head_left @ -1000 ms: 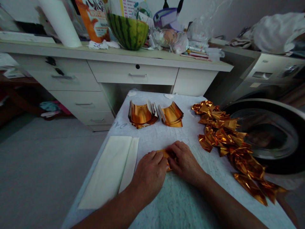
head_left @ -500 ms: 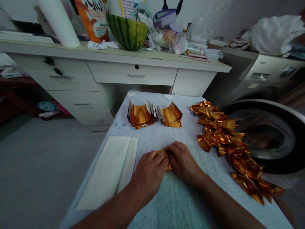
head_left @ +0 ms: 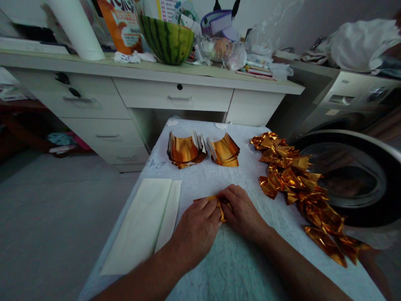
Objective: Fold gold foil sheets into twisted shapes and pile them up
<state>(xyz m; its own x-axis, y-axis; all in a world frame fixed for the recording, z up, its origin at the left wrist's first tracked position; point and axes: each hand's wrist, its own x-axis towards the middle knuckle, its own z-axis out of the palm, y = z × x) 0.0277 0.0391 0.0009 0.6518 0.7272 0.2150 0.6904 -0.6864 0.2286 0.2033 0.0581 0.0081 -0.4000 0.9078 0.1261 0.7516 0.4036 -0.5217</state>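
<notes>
Both hands are together at the middle of the cloth-covered table (head_left: 247, 267). Between them is a small piece of gold foil paper (head_left: 222, 214), partly hidden by the fingers. My left hand (head_left: 198, 228) is closed on its left part, and my right hand (head_left: 241, 211) grips its right end. Beyond the hands lie two stacks of curved gold sheets, one at the left (head_left: 184, 151) and one at the right (head_left: 224, 150). Folded gold foil pieces (head_left: 291, 175) form a long pile on the right side. Pale paper sheets (head_left: 139, 221) lie flat at the left.
A white desk (head_left: 175, 98) stands behind the table, with half a watermelon (head_left: 167, 41), a snack bag (head_left: 123, 29) and plastic bags on top. At the right, a washing machine (head_left: 354, 90) has its round door (head_left: 347, 175) open beside the table.
The fingers of my left hand have shifted slightly on the foil, and more of its left corner shows. My right hand has barely moved.
</notes>
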